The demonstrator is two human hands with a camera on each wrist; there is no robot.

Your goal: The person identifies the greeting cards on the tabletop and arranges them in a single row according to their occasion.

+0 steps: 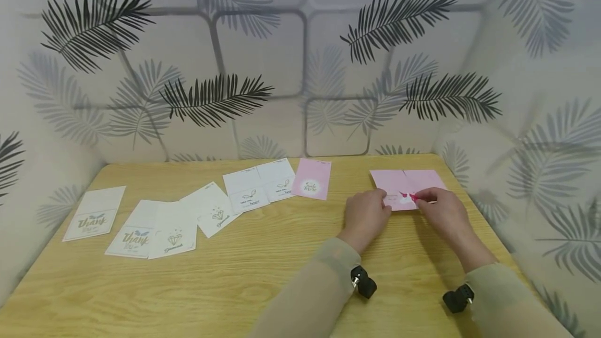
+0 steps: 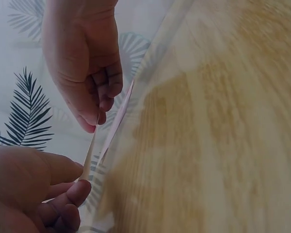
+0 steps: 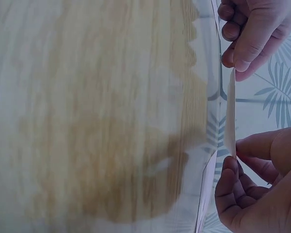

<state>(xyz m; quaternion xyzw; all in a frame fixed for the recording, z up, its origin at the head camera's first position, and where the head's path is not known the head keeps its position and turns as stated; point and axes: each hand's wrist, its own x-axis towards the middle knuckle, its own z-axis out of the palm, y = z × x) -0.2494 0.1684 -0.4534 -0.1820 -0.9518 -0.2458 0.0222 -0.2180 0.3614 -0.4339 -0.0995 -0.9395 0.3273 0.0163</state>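
A small pink card (image 1: 398,200) with a bright pink and white printed picture is held between both hands at the right of the table. My left hand (image 1: 366,215) pinches its left end between thumb and fingers. At the other end my right hand (image 1: 443,218) pinches it the same way. In the left wrist view the held card (image 2: 88,154) shows nearly edge-on between the two sets of fingertips. Just behind it lies another pink card (image 1: 424,176), also seen as a thin strip (image 3: 207,184) in the right wrist view.
To the left, a pink card (image 1: 313,171) with gold lettering overlaps two white heart cards (image 1: 246,184). Farther left lie diamond cards (image 1: 206,205) and thank-you cards (image 1: 96,210). The wooden table (image 1: 211,291) meets a leaf-patterned backdrop (image 1: 281,77) behind and at the sides.
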